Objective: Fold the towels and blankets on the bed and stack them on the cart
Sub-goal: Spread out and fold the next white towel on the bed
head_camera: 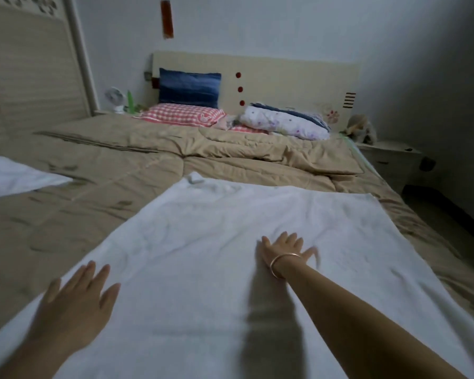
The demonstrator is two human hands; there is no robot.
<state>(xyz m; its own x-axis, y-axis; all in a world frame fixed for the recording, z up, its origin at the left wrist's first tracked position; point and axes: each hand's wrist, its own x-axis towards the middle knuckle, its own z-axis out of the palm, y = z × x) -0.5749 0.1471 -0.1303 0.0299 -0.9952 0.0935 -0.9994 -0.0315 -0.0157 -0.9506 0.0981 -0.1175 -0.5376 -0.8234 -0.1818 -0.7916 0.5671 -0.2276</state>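
Note:
A large white towel [216, 242] lies spread flat on the tan quilt [93, 160] of the bed, reaching from the near edge toward the middle. My left hand [77, 299] lies flat with straight fingers on the towel's left edge. My right hand [285, 247], a bangle on its wrist, presses flat on the towel further out, fingers spread. A second white cloth [14, 176] shows at the left edge of the bed. The cart is not in view.
Pillows lie at the headboard: a blue one [189, 87], a red checked one [181, 114] and a floral one [285, 123]. A nightstand [389, 160] stands right of the bed. A small fan [115, 99] sits on the left bedside. A wardrobe [25, 64] rises at the left.

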